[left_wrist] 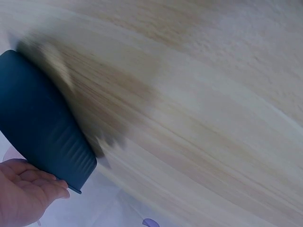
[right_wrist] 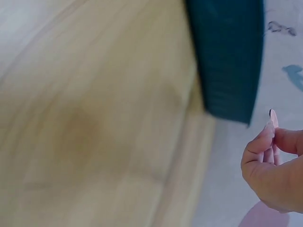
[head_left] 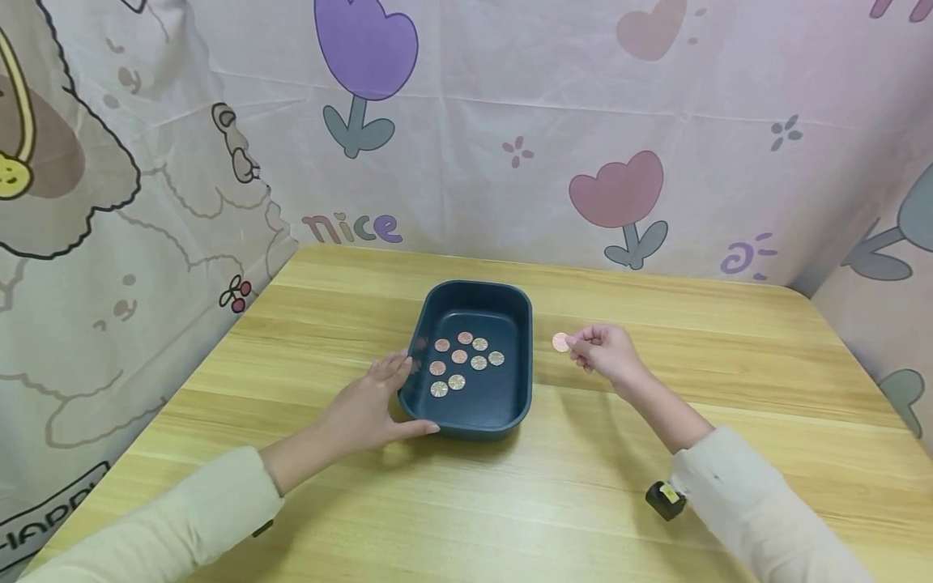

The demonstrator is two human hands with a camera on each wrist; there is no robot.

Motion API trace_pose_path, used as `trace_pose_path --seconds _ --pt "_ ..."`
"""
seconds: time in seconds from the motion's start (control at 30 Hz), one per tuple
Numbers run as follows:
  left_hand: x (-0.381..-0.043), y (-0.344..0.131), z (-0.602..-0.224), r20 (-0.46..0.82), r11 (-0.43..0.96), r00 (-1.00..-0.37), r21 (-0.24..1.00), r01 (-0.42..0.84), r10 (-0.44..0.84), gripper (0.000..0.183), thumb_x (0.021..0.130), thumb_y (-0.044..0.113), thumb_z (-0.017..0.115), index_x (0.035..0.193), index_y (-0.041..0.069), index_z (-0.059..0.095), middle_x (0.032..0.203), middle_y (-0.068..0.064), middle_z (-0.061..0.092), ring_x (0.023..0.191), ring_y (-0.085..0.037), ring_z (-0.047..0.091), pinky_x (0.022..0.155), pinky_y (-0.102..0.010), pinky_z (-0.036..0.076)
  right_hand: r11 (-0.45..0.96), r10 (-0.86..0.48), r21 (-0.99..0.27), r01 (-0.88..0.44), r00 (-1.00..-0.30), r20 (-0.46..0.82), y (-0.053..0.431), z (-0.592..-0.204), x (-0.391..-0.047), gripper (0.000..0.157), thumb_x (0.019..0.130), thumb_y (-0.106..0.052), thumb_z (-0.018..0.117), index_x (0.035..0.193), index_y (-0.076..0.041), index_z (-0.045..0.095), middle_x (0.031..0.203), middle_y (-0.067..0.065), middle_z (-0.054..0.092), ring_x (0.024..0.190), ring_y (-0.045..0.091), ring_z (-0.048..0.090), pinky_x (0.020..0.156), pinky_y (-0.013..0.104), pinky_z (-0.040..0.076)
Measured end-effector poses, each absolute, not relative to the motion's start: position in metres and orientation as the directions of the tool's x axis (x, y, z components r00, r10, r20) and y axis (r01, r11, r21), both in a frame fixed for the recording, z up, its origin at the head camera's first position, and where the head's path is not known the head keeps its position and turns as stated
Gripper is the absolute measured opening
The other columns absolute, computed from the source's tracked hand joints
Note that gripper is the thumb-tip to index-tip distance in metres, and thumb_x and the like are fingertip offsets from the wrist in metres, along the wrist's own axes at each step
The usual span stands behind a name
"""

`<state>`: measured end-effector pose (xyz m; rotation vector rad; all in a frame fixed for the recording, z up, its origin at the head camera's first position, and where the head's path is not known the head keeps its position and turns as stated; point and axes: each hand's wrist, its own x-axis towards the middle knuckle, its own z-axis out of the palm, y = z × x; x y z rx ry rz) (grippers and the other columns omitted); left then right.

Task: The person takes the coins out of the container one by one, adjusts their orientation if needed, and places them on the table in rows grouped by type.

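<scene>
A dark blue rectangular tray (head_left: 477,413) stands on the table, with several copper- and gold-coloured coins (head_left: 459,356) lying flat on its bottom. Spread around the tray's near left corner, my left hand (head_left: 368,409) rests against it, the fingers at the left rim and the thumb along the near rim. In the left wrist view that hand (left_wrist: 28,191) touches the tray's edge (left_wrist: 47,123). Just right of the tray, my right hand (head_left: 608,352) pinches one copper coin (head_left: 560,342) between thumb and fingers, raised above the table. The right wrist view shows this coin (right_wrist: 273,118) edge-on.
The wood-grain table (head_left: 350,502) is bordered behind and at both sides by a printed cloth (head_left: 474,186). A small black device (head_left: 666,500) is attached at the right sleeve's cuff.
</scene>
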<state>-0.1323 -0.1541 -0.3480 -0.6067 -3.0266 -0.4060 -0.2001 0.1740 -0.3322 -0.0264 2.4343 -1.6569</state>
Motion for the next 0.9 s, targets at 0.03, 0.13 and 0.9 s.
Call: trace_pose_path --seconds 0.03,0.13,0.9 --pt "-0.132 -0.154 -0.348 0.078 0.89 -0.924 0.247 0.383 0.375 0.099 0.071 0.065 0.065 0.136 -0.005 0.041 0.145 -0.023 0.035 0.133 -0.04 0.035 0.107 -0.051 0.034 0.385 -0.12 -0.917 0.106 -0.979 -0.164 0.177 -0.335 -0.201 0.016 0.093 -0.009 0.053 0.092 0.006 0.054 0.068 -0.004 0.058 0.061 0.004 0.052 0.056 0.017 0.047" --pt "-0.132 -0.154 -0.348 0.082 0.889 -0.922 0.244 0.387 0.379 0.099 0.071 0.065 0.065 0.136 -0.006 0.042 0.145 -0.023 0.035 0.133 -0.04 0.036 0.107 -0.051 0.034 0.423 -0.108 -0.895 0.144 -0.972 -0.208 0.184 -0.346 -0.204 0.015 0.093 -0.007 0.051 0.094 0.008 0.055 0.07 -0.001 0.059 0.062 0.006 0.053 0.057 0.017 0.048" --pt "-0.132 -0.153 -0.348 0.089 0.892 -0.922 0.233 0.388 0.377 0.097 0.071 0.063 0.066 0.135 -0.006 0.043 0.145 -0.023 0.036 0.132 -0.041 0.037 0.105 -0.053 0.036 0.735 -0.011 -0.652 0.188 -0.958 -0.288 0.176 -0.375 -0.226 0.024 0.09 -0.012 0.058 0.068 -0.003 0.057 0.07 0.003 0.056 0.05 0.007 0.037 0.05 0.018 0.034"
